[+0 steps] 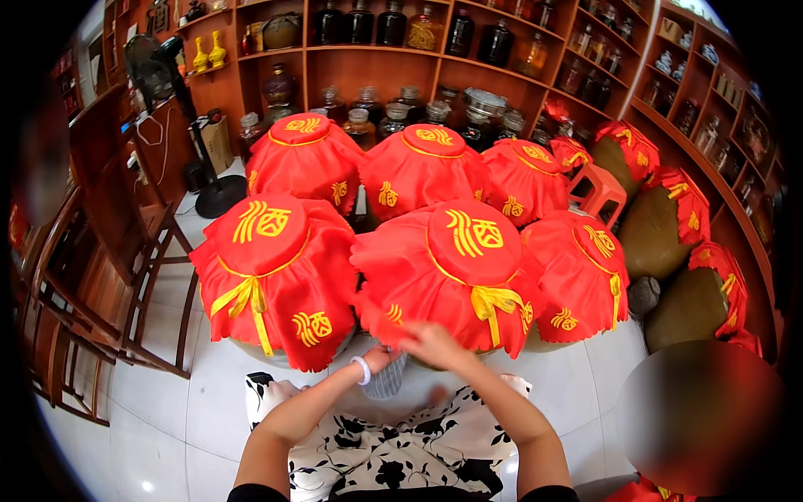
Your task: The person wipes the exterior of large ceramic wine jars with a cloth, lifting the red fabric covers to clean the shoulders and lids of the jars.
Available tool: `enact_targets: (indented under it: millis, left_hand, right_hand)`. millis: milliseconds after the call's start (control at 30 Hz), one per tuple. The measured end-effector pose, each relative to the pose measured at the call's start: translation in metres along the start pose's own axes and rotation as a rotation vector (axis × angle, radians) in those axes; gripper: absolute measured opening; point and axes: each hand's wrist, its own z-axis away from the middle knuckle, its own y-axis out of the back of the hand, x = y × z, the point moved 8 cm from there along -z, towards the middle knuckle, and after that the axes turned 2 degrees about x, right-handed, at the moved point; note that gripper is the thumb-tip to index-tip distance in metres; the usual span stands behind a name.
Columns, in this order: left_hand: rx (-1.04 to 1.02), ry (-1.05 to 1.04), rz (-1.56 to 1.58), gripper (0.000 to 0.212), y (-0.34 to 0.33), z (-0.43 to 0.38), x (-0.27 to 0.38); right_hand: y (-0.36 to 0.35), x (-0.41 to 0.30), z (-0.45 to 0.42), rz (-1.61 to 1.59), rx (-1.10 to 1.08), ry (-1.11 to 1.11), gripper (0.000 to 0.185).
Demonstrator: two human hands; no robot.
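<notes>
My left hand (pixel 380 359), with a pale bangle (pixel 361 370) at its wrist, is closed on a grey striped cloth (pixel 384 379) that hangs below it. Just above and right of it, my right hand (pixel 431 344) is at the lower front edge of the red cover (pixel 401 282) on the middle front jar; its fingertips are blurred, so whether they pinch the cover cannot be told. Yellow ribbon (pixel 492 302) is tied in a bow around that jar's neck. To the left stands another jar under a red cover (pixel 276 282) with yellow characters and a yellow bow.
More red-covered jars (pixel 433 163) stand behind, and another (pixel 583 282) at the right. A red plastic stool (pixel 599 191) is among them. Wooden chairs (pixel 113 251) and a standing fan (pixel 219 194) are at the left. Wooden shelves (pixel 370 49) with glass jars line the back.
</notes>
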Motion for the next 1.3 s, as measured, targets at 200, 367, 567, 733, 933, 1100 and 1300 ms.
enact_targets:
  millis: [200,367,567,733,933,1100,1300]
  left_hand:
    - [-0.411,0.065,-0.609,0.033,-0.008,0.023,-0.028]
    - [-0.503,0.256,-0.365,0.044,-0.044,0.057,0.076]
    - [-0.593,0.197,-0.417,0.042,-0.072,0.079,0.132]
    - [-0.250,-0.655,-0.616,0.018,-0.105,0.066,0.277]
    - [-0.012,-1.027,-1.067,0.038,-0.155,-0.006,0.300]
    - [-0.368,-1.007,-1.463,0.046,-0.141,-0.008,0.232]
    - [-0.309,-1.120,-1.296,0.037,-0.160,0.017,0.268]
  right_hand:
    - [-0.086,0.031,0.077,-0.557,-0.205,-0.564,0.035]
    - [-0.127,0.029,0.155,-1.107,-0.302,-0.882,0.067]
    - [-0.103,0.017,0.151,-1.338,0.236,-0.682,0.055]
    - [0.043,-0.009,0.163,-0.944,0.515,-0.524,0.034]
    - [0.126,0.048,0.244,-1.024,1.068,-0.680,0.033]
    - [0.172,0.092,0.331,-1.057,1.642,-0.650,0.033]
    - [0.149,0.121,0.383,-1.158,1.695,-0.793,0.032]
